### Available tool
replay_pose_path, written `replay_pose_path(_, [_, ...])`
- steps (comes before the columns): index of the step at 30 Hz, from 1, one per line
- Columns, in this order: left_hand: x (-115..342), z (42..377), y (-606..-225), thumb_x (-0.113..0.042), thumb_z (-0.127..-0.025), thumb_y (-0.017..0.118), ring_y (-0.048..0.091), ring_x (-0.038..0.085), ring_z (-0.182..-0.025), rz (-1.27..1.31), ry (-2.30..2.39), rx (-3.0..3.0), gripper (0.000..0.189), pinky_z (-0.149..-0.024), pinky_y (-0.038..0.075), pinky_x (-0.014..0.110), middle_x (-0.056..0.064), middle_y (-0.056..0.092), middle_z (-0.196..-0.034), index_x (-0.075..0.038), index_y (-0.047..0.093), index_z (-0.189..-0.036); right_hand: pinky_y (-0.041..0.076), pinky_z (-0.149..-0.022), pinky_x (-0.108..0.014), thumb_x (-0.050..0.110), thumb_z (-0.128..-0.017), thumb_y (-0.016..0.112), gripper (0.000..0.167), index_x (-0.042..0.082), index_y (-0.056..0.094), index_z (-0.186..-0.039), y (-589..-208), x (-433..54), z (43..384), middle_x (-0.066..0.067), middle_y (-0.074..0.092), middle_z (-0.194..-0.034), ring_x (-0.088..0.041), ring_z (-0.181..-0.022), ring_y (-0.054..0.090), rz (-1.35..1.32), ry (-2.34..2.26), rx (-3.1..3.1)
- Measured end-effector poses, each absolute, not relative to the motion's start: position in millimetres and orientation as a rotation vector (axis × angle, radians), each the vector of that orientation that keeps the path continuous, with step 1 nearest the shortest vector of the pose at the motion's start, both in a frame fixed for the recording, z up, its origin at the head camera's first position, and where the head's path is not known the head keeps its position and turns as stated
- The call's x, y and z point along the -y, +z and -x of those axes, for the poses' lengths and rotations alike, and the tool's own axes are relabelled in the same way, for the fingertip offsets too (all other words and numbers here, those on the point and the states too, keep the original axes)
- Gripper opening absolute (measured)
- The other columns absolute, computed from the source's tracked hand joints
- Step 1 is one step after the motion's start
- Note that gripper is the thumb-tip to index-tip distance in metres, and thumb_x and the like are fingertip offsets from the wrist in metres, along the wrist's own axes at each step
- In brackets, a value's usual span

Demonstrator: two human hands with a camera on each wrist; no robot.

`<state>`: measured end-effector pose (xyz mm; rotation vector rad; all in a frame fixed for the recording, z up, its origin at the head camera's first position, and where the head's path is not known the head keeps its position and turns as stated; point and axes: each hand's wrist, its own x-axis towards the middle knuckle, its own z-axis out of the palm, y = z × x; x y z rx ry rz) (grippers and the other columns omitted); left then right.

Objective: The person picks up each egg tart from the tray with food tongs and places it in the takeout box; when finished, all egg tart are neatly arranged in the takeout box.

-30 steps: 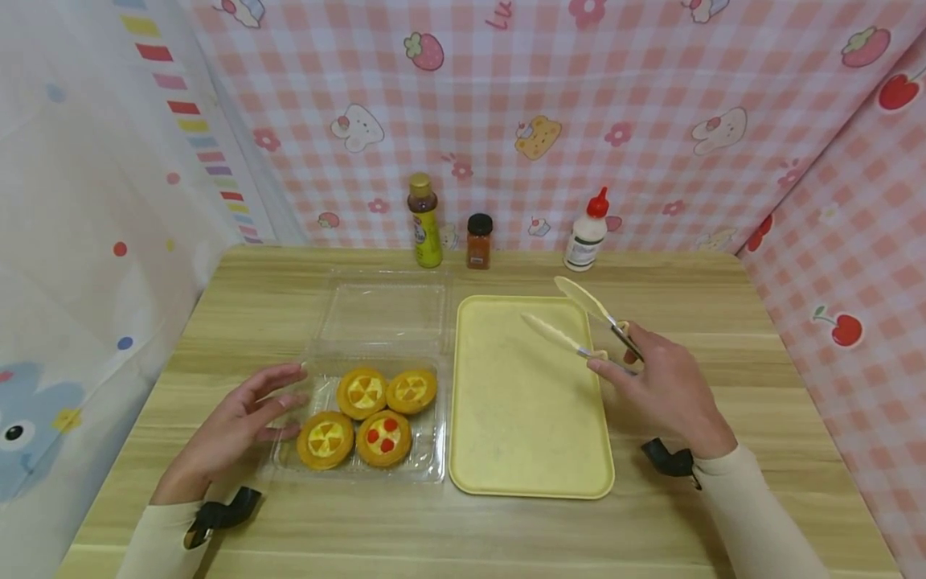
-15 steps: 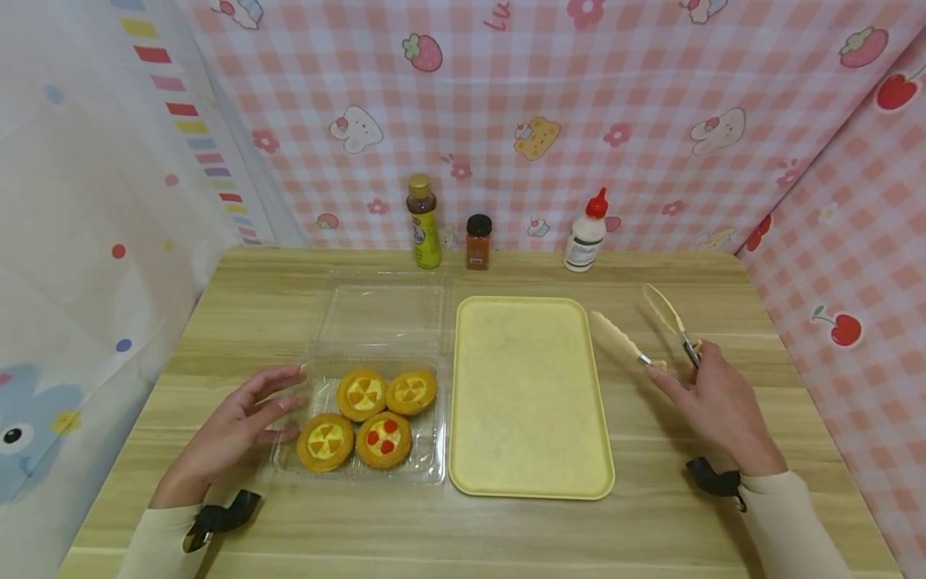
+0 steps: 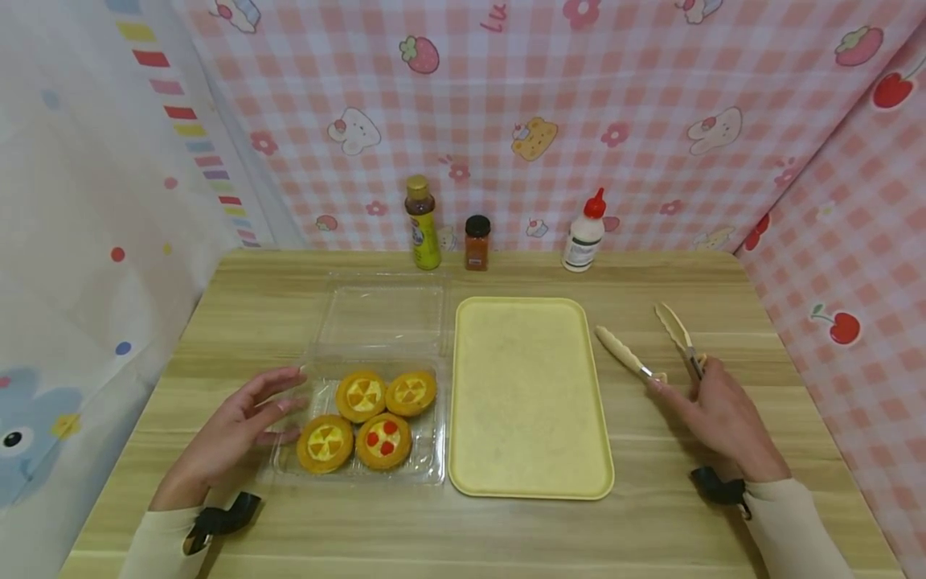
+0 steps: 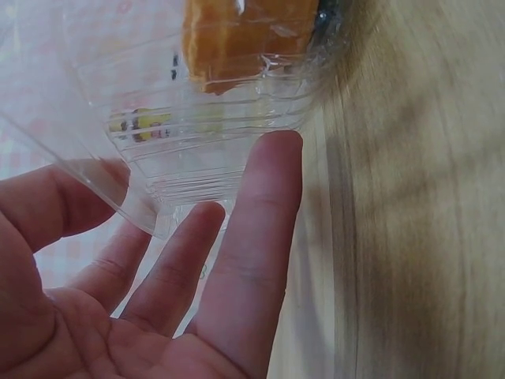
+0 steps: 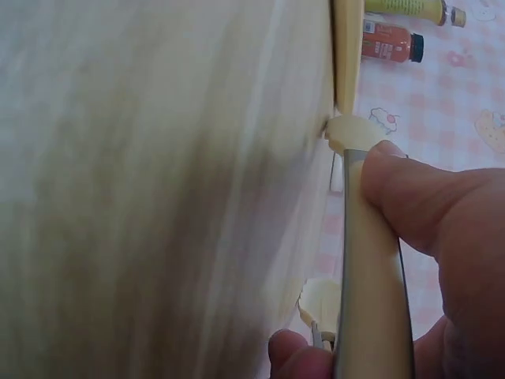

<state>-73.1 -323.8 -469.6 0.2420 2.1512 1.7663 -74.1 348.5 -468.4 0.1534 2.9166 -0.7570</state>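
My right hand (image 3: 731,418) grips a pair of tongs (image 3: 625,354) right of the tray, thumb on one arm and fingers on the other. The tongs' cream tips stand spread apart with nothing between them, close over the table. My left hand (image 3: 231,430) rests at the left side of a clear plastic container (image 3: 430,462), its fingers (image 4: 264,181) loosely extended against the wall. The container's lid lies folded back behind it. Inside sit several round tarts, some with orange wedges, such as the front left tart (image 3: 325,444), and one tart (image 3: 384,441) with red dots.
A pale yellow tray (image 3: 531,398) lies in the middle, beside the container. Along the back edge stand a yellow-capped bottle (image 3: 425,233), a small black-lidded spice jar (image 3: 477,244) and a white bottle (image 3: 582,241) with a red nozzle. Fabric walls (image 3: 463,96) surround the wooden table (image 3: 499,535).
My right hand has carried the tongs off to the right, from over the tray to the table beside it, and then lower. My left hand and the tarts have stayed in place.
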Motion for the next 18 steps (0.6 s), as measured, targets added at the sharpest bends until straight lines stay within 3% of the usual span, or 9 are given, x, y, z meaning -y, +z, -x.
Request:
replay_pose_path(3, [324.4,72.8,-469.4,-0.018,-0.114,0.05,0.065,0.003,-0.125,-0.246,1.771,-2.146,0.053,-0.088,0.066,0.038,-0.004,0.049,-0.154,-0.002,0.032,-0.161,0.043,-0.057,-0.034,0.069,-0.098,0.062,0.08,-0.008,0.047,-0.115,-469.9,-348.3,76.0,-0.019,0.053,-0.093,-0.029,-0.073,0.054,-0.181,-0.759,-2.91])
replay_pose_path(9, [325.6,71.7,-471.1,-0.016,-0.114,0.049,0.065,0.003,-0.125,-0.258,1.785,-2.136,0.051,-0.089,0.066,0.038,-0.006,0.05,-0.154,-0.002,0.032,-0.161,0.046,-0.06,-0.043,0.071,-0.096,0.062,0.088,-0.014,0.049,-0.116,-468.6,-350.0,77.0,-0.037,0.045,-0.111,-0.041,-0.082,0.054,-0.2,-0.68,-2.948])
replay_pose_path(18, [324.8,72.7,-470.0,-0.017,-0.114,0.05,0.065,0.004,-0.125,-0.246,1.783,-2.136,0.052,-0.088,0.066,0.038,-0.005,0.05,-0.154,-0.003,0.032,-0.161,0.038,-0.055,-0.035,0.071,-0.095,0.064,0.081,-0.009,0.054,-0.101,-469.9,-352.4,74.1,-0.037,0.047,-0.106,-0.041,-0.081,0.052,-0.191,-0.612,-2.997])
